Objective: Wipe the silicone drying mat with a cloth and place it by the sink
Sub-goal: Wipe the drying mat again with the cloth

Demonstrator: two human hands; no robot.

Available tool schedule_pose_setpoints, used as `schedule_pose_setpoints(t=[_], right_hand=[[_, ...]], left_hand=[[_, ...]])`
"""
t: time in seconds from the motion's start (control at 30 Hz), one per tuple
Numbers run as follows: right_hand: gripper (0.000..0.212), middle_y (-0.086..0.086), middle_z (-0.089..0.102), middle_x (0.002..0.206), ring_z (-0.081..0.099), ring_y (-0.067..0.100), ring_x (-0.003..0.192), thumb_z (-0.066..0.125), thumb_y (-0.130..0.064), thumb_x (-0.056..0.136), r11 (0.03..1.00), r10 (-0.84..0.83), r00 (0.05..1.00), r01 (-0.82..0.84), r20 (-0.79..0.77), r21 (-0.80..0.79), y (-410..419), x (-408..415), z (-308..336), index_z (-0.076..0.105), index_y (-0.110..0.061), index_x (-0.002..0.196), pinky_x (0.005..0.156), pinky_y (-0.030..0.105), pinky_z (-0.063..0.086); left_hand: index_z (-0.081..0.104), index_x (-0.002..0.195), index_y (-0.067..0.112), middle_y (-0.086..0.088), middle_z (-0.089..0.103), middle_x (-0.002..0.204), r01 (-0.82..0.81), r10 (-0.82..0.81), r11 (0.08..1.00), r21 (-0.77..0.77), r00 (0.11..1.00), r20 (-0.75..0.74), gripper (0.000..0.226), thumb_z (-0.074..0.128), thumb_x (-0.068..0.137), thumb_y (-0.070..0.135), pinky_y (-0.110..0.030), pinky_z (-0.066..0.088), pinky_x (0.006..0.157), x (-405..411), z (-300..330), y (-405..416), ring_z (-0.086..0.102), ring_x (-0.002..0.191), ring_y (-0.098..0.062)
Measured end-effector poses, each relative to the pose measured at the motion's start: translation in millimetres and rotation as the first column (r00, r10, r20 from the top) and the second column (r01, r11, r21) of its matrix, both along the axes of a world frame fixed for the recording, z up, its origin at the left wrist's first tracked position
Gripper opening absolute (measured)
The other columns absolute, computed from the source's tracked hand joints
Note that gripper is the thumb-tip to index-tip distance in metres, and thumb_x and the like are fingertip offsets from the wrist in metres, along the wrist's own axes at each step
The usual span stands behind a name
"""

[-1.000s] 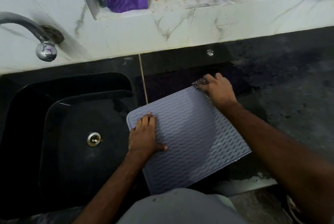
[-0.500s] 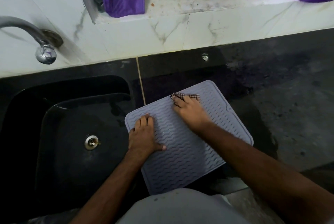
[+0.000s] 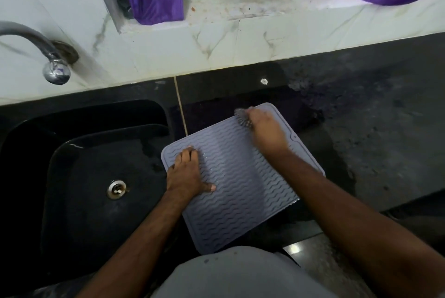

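At frame centre, we press our left hand [image 3: 186, 173], fingers straight and together, flat on the mat [image 3: 240, 177], which lies on the counter [image 3: 373, 141] beside the sink [image 3: 96, 189]. Our blurred right hand [image 3: 266, 129] holds a cloth [image 3: 242, 118] against the mat's upper edge.

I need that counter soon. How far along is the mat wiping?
Done: the grey mat lies flat on the black counter, right beside the sink.
In hand: the left hand presses flat on its near-left part while the right hand rubs the checked cloth at the far corner, blurred with motion.
Left: finishing the wipe; droplets show mid-mat. Its final placing is not yet settled.
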State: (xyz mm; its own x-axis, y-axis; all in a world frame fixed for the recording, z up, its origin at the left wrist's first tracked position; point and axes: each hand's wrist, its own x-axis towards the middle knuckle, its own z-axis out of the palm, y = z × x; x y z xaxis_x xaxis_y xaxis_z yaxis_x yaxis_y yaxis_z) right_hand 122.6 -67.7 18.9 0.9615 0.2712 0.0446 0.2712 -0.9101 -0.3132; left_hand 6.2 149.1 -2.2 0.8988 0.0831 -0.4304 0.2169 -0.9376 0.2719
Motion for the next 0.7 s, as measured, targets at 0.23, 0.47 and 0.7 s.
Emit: schedule_pose_setpoints(t=[0.23,0.47,0.7], right_hand=[[0.058,-0.009,0.021,0.166,0.008,0.027,0.154,0.046,-0.018,0.102,0.974,0.164,0.968,-0.19,-0.19,-0.125,-1,-26,-44,0.031,-0.042,0.153,0.121,0.061,0.013],[0.039,0.011,0.045,0.149,0.04,0.033,0.136,0.055,-0.02,0.102,0.996,0.061,0.988,-0.07,-0.14,-0.055,-63,27,-38,0.058,-0.026,0.14,0.113,0.05,0.037],[0.051,0.012,0.041,0.153,0.04,0.042,0.125,0.047,-0.005,0.099,0.94,-0.341,0.936,0.336,-0.091,-0.068,-102,66,-18,0.049,-0.019,0.147,0.106,0.049,0.043]], left_hand=[[0.012,0.159,0.019,-0.002,0.008,0.167,-0.006,0.006,1.0,0.006,1.0,0.007,0.129,0.084,0.062,0.065,-0.048,0.025,0.119,-1,-2,0,0.012,0.153,-0.023],[0.01,0.16,0.017,-0.002,0.008,0.167,-0.019,0.02,0.999,0.03,1.0,-0.005,0.133,0.086,0.061,0.064,-0.045,0.026,0.12,0,-2,-3,0.011,0.153,-0.023],[0.014,0.158,0.017,-0.002,0.013,0.166,-0.026,0.026,0.999,0.036,1.0,-0.001,0.133,0.088,0.058,0.063,-0.046,0.031,0.118,2,-3,-4,0.016,0.151,-0.024]])
